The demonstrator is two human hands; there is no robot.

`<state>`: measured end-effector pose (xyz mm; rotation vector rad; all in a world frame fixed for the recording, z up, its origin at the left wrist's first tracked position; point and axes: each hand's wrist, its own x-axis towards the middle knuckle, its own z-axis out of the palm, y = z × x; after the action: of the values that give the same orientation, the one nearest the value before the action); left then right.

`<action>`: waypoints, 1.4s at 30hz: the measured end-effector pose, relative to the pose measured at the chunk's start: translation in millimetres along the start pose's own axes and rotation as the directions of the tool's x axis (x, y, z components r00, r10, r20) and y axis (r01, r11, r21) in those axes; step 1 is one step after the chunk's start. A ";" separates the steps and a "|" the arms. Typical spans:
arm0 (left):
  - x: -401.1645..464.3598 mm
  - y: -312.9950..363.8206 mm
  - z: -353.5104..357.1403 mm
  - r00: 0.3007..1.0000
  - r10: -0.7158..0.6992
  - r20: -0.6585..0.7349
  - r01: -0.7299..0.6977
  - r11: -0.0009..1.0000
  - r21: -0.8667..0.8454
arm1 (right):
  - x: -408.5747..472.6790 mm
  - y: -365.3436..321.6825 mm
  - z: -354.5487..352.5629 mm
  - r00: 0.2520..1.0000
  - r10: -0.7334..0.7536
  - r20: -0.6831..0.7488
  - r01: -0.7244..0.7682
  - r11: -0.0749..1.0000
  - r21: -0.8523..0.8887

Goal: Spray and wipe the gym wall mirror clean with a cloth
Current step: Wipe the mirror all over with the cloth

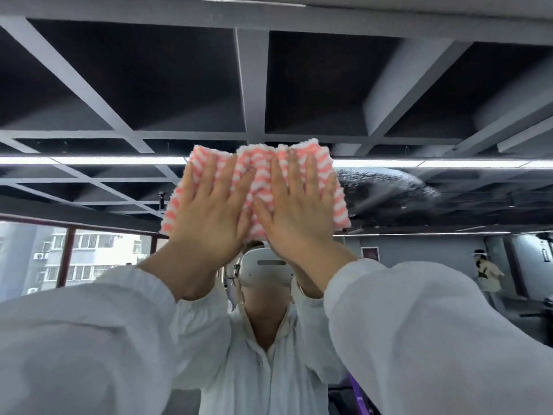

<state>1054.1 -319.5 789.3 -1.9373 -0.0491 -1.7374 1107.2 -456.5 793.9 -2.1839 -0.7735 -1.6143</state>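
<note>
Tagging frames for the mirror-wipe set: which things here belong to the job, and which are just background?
In the job:
- pink-and-white striped cloth, pressed flat on the glass
- left hand and right hand, both flat on the cloth
- mirror

Background:
- ceiling light strip
- window, in reflection
- second person, far right

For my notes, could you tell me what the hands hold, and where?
Neither hand grips anything: both press flat, fingers straight, on the striped cloth, pinning its middle against the mirror.

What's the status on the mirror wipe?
Left hand, right hand flat, pressing striped cloth high on mirror. Nothing in the way.
</note>
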 end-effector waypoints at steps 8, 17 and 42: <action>-65.4 -54.7 -6.0 0.993 -0.114 0.016 0.114 0.993 -0.008 | -11.9 -72.8 16.5 0.978 -0.209 0.024 0.210 0.977 -0.024; -66.2 -16.1 -6.0 0.908 -0.359 0.215 0.367 0.930 0.006 | -17.2 -43.7 7.5 0.943 -0.330 0.036 0.332 0.938 -0.101; 24.0 214.4 7.1 0.986 -0.030 0.165 0.045 0.996 -0.083 | -77.6 206.3 -0.1 0.990 -0.052 -0.130 0.041 0.996 -0.082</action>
<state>1143.7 -508.1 734.6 -2.1525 -0.0708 -1.6243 1212.4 -640.5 733.5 -2.1011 -0.7384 -1.8207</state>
